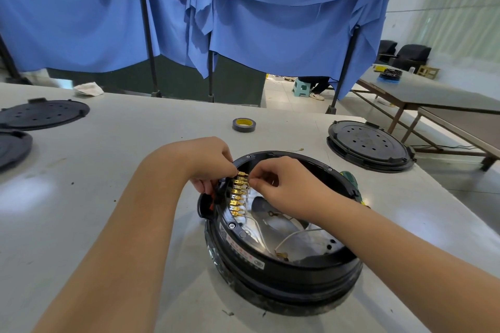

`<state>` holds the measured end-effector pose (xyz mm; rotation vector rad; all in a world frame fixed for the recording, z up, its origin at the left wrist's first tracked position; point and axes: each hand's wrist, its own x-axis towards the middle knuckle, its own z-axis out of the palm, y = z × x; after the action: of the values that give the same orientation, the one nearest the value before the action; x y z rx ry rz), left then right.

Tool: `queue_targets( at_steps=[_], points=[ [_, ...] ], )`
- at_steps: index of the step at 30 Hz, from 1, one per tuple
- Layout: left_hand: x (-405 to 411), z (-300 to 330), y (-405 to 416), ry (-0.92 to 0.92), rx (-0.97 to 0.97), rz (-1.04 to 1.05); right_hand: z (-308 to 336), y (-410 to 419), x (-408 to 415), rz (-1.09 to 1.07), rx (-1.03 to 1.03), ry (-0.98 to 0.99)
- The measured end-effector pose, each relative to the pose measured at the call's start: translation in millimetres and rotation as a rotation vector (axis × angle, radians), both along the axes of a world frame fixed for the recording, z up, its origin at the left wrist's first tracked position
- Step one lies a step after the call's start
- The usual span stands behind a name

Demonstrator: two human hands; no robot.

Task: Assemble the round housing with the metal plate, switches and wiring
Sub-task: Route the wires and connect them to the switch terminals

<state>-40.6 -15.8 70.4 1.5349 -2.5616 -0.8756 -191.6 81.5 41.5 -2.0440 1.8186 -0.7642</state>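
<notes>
Inside round housing [281, 265]: wires [290, 236], brass terminals [239, 194]; both hands' fingers [253, 180] seemingly pinch the top terminal.

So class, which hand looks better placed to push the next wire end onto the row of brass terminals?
Probably the right hand: its fingers pinch at the top of the brass terminals from inside the round housing. The left hand grips the housing's outer edge, apparently steadying it.
</notes>
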Motion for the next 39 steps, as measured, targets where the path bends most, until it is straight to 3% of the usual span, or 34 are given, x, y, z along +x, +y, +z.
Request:
queue_targets(
  at_steps=[16, 28, 39],
  points=[
    [-2, 1, 1, -0.057, -0.033, 0.000, -1, -3, 2, 0.001, -0.020, 0.017],
    [-4, 2, 2, -0.054, -0.049, -0.008, 2, -4, 0, -0.006, 0.099, -0.203],
    [-2, -1, -2, -0.053, -0.048, -0.012, 12, -13, 4, -0.016, 0.117, -0.029]
  ],
)
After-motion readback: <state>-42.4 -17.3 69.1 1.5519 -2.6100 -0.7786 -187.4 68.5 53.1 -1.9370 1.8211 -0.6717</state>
